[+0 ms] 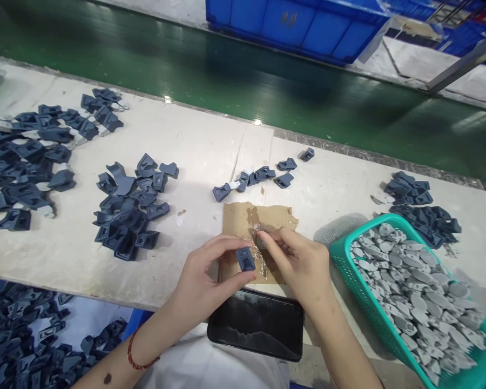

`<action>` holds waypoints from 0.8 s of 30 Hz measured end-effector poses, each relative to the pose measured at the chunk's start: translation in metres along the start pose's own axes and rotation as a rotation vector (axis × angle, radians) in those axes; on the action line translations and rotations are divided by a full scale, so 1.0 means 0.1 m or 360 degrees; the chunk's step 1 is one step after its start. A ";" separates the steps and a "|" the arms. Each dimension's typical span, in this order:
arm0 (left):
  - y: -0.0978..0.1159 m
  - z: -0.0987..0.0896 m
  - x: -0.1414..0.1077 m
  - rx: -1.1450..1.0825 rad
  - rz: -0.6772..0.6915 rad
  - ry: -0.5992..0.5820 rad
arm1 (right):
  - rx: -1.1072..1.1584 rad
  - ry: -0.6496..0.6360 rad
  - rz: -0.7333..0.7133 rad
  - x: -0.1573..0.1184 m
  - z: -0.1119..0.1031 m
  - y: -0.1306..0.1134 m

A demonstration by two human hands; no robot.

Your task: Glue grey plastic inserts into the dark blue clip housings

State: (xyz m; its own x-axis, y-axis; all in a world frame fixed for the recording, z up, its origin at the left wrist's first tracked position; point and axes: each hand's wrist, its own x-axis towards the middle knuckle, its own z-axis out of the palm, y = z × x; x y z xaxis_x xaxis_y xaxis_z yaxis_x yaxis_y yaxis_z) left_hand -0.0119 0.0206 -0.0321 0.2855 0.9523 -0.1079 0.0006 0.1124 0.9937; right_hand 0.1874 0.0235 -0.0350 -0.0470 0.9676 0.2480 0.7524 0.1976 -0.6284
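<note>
My left hand (210, 270) pinches a dark blue plastic part (245, 259) between thumb and fingers, its hollow side facing up. Beside it, the fingertips of my right hand (295, 254) are pressed together around a small grey piece (261, 237), mostly hidden. Both hands are over a brown cardboard sheet (275, 216) with a wet, shiny streak of clear material down its middle. Below the hands lies a black phone-like device (259, 327). At the right, a green basket (362, 286) holds several light grey pieces (417, 281).
Piles of dark blue parts lie at the left (28, 156), centre left (125, 210) and right (425, 216). A short row of them (263, 173) sits behind the cardboard. More fill a blue bin (133, 324) at lower left. Beyond the table (194, 129) is a green floor.
</note>
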 end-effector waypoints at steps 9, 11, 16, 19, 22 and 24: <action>-0.05 -0.01 -0.02 -0.0421 -0.0100 -0.0049 | 0.0577 0.0116 0.0571 0.01 -0.03 -0.06; -0.03 -0.01 0.00 -0.0474 -0.0124 -0.0065 | 0.0830 0.0136 0.0713 0.03 -0.04 -0.07; 0.03 -0.01 0.03 -0.0521 -0.0247 -0.0047 | 0.1151 0.0077 0.0795 0.07 -0.07 -0.09; 0.04 -0.01 0.04 -0.0568 -0.0381 -0.0067 | 0.1303 0.0028 0.0785 0.06 -0.09 -0.12; 0.03 -0.02 0.05 -0.0578 -0.0375 -0.0052 | 0.1389 -0.0026 0.0747 0.04 -0.10 -0.13; 0.03 -0.03 0.06 -0.0584 -0.0317 -0.0041 | 0.1431 -0.0041 0.0738 0.01 -0.10 -0.13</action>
State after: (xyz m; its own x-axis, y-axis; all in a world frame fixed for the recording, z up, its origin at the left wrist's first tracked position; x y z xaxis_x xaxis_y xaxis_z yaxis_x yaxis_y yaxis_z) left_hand -0.0128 0.0270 -0.0303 0.3379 0.8948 -0.2917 -0.2818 0.3919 0.8758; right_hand 0.1840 0.0208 -0.0193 0.1023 0.9799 -0.1710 -0.0733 -0.1641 -0.9837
